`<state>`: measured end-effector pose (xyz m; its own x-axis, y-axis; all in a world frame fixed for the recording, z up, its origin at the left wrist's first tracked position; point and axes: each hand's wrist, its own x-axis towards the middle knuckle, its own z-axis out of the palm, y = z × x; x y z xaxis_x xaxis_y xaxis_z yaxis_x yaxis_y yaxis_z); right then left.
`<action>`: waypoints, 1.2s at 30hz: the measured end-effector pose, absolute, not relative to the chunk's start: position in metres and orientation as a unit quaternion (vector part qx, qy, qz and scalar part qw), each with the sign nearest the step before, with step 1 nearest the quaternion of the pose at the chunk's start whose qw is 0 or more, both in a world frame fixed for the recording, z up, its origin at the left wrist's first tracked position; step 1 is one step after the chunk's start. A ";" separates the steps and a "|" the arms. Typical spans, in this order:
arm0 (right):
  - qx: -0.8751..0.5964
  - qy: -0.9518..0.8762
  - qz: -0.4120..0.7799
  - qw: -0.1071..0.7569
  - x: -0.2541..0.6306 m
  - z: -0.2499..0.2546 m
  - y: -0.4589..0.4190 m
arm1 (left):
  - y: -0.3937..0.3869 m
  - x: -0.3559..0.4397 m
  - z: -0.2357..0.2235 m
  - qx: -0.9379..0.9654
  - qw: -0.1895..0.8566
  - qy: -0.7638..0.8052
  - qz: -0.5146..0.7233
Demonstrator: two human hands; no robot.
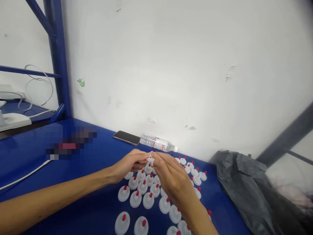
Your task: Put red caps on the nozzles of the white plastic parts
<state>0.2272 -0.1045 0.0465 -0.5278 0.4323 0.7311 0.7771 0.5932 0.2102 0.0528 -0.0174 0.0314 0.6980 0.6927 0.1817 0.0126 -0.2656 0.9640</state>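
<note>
My left hand (129,164) and my right hand (174,176) meet over the blue table, both closed on one small white plastic piece (150,160). The fingers cover most of it, so its full shape is hidden. Below and around them stand several white round caps (148,200), each with a red tip pointing up. My right hand and forearm hide some of these caps. Two more caps (122,223) sit nearer to me, at the bottom of the view.
Against the white wall lie a phone (126,137) and a clear plastic bottle (157,142) on its side. A dark grey plastic bag (244,182) hangs over the table's right side. A white cable (26,176) crosses the left, near a pixelated patch. Blue frame posts (60,58) rise behind.
</note>
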 end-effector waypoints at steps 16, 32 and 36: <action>-0.657 -0.590 -0.178 0.434 0.344 0.050 -0.114 | 0.039 -0.013 0.037 0.858 0.057 0.364 0.358; -0.737 -0.554 -0.196 0.334 0.393 0.023 -0.107 | 0.049 0.000 -0.026 0.901 0.006 0.362 0.238; -0.753 -0.527 -0.198 0.341 0.407 0.020 -0.109 | 0.049 0.002 -0.027 0.897 0.007 0.377 0.231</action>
<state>0.4067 -0.1091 0.0204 0.3656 0.6584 0.6579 0.9288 -0.2121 -0.3038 0.0019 0.0493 -0.0266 0.6080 0.6802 0.4095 0.6733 -0.7151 0.1880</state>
